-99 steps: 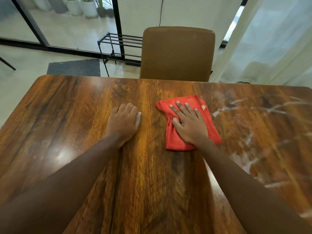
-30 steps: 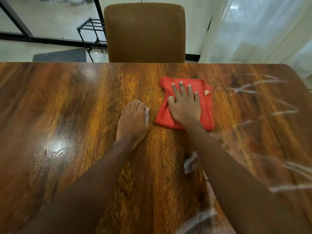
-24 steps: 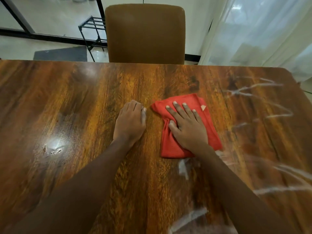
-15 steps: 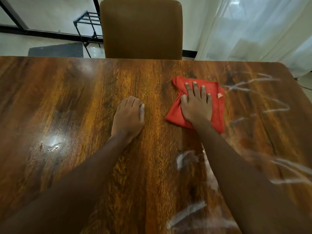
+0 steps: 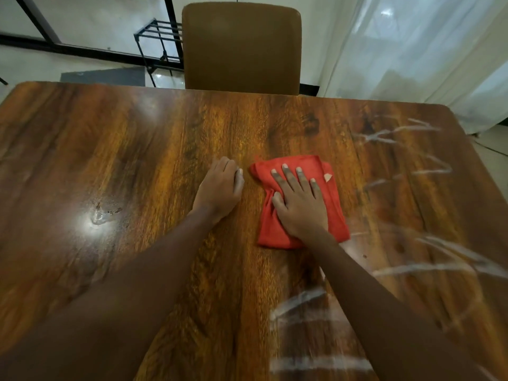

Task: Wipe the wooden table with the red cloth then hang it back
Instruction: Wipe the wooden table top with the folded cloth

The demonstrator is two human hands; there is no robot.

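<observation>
The folded red cloth (image 5: 334, 204) lies flat on the glossy wooden table (image 5: 132, 166), right of centre. My right hand (image 5: 298, 202) presses down on it, palm flat and fingers spread, covering its middle. My left hand (image 5: 220, 189) rests on the bare wood just left of the cloth, fingers together and curled slightly, holding nothing. A narrow gap of wood separates my left hand from the cloth's left edge. Pale wet streaks (image 5: 412, 268) run across the right side of the table.
A brown chair (image 5: 241, 48) stands pushed in at the far edge. Behind it to the left is a black metal rack (image 5: 158, 37) and a dark floor mat (image 5: 104, 77). White curtains (image 5: 412, 50) hang at the back right. A small wet smear (image 5: 103, 213) glints on the table's left.
My right hand has pulled the cloth back toward me and slightly left from the far position of half a second ago. My left hand has stayed in place.
</observation>
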